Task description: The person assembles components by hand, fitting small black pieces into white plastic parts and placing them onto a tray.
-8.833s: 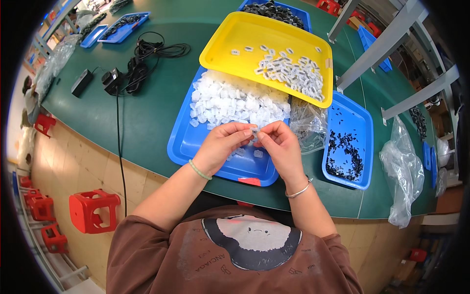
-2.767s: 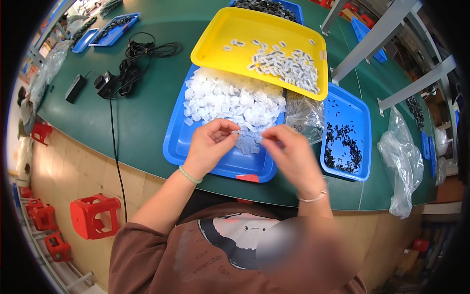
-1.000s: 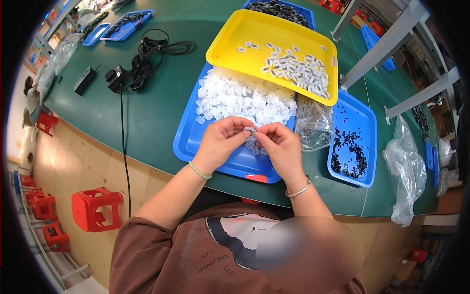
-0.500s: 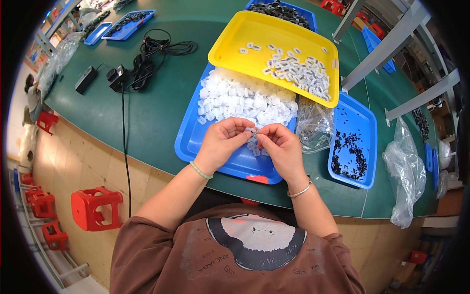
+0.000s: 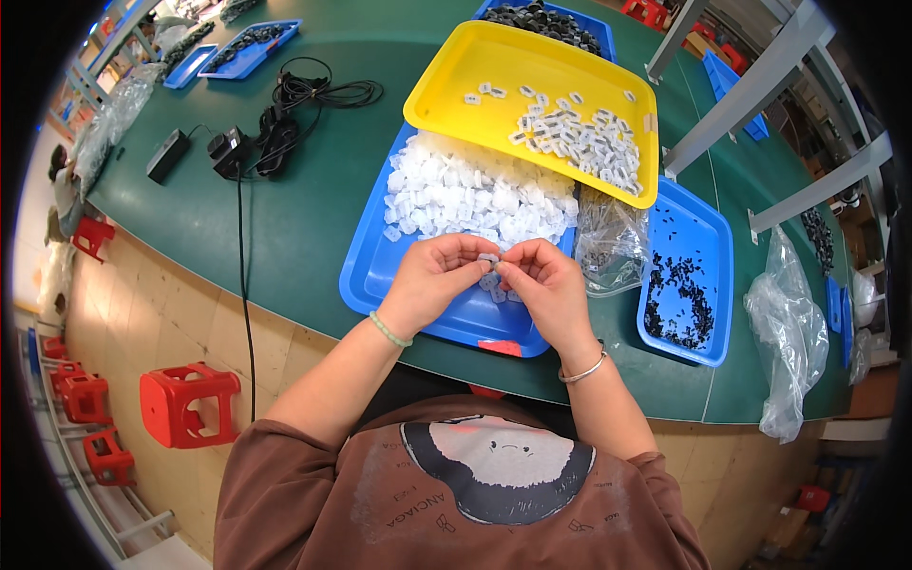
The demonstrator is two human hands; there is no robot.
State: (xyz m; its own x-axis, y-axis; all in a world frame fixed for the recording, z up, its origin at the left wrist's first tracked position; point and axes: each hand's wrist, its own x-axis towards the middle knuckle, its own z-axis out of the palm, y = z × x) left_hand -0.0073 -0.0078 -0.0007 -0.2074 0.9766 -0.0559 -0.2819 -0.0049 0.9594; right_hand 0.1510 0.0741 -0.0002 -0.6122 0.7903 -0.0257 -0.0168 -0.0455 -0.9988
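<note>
Green desk (image 5: 313, 190): small translucent piece (image 5: 488, 259) under two-hand pinch

The left hand (image 5: 432, 280) gripped the piece between thumb and forefinger; the right hand (image 5: 549, 285) pinched its opposite side the same way. Whether the right fingertips also held a separate part could not be told. The piece was located above the near half of the large blue tray (image 5: 369, 271).

By judgement, it was very light, of stiff, fairly smooth plastic, liable to slip or crack under excess force; opposite edges offered the surest hold.

Beyond it, whitish pieces (image 5: 475, 190), flat and roughly rectangular, lay heaped in the tray. A shallow yellow tray (image 5: 475, 66) with rounded corners overlapped the far part and carried similar pieces with dark centres (image 5: 589, 147). To the right lay a crinkled clear bag (image 5: 613, 252) and a narrower blue tray (image 5: 684, 218) of tiny black parts (image 5: 698, 318).
</note>
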